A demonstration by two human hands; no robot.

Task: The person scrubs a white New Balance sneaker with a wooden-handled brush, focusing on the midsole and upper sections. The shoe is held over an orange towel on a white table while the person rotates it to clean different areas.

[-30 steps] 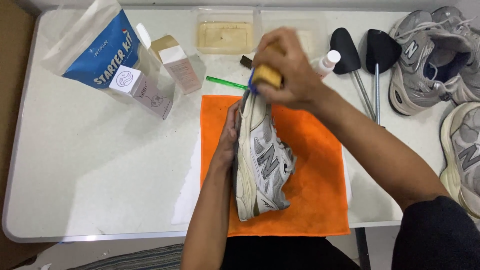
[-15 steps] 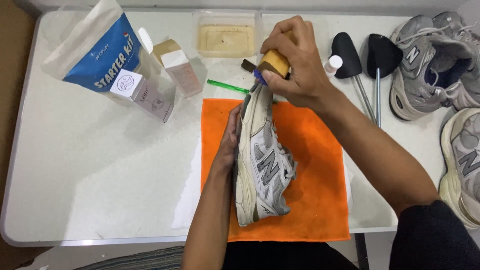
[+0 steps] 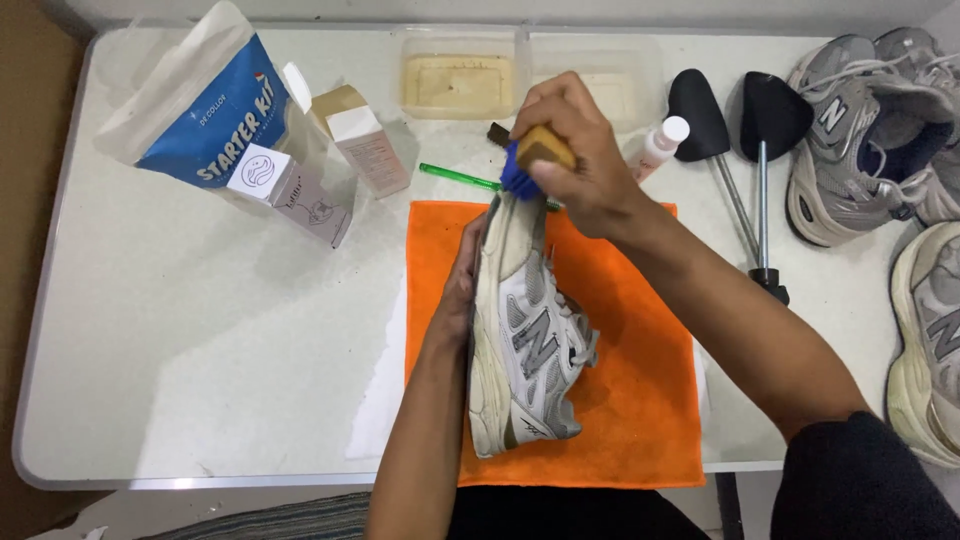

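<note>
Head view, looking down on a white table (image 3: 180,330). An orange cloth (image 3: 640,400) lies at table centre, reaching the near edge.

Grey and white sneaker (image 3: 522,335) is tipped on its side on the cloth, toe toward 12 o'clock, heel toward 6 o'clock, pale sole facing 9 o'clock.

Left hand (image 3: 462,290) is at the sneaker's 9 o'clock side, fingers wrapped against the sole, gripping the shoe and holding it on edge.

Right hand (image 3: 575,160) is at the toe, at 12 o'clock of the shoe, closed around a brush with a wooden back and blue bristles (image 3: 530,165). Bristles touch the toe end of the sneaker.

Just beyond the cloth at 12 o'clock: a green stick (image 3: 458,177), partly hidden under the brush hand. Further out, two clear shallow trays (image 3: 460,80) side by side, the left one holding a yellowish liquid.

At 10 o'clock of the cloth: a blue and white pouch (image 3: 205,110) lying flat, with a small white box (image 3: 290,195) and a tan and white carton (image 3: 360,135) just beside it.

At 1 o'clock: a small white bottle (image 3: 660,145), then two black shoe trees (image 3: 735,125) with metal stems pointing toward 6 o'clock.

At 3 o'clock, well apart from the cloth: more grey sneakers (image 3: 870,130) in a pile at the table's edge; another one (image 3: 925,340) is cut off by the frame.
</note>
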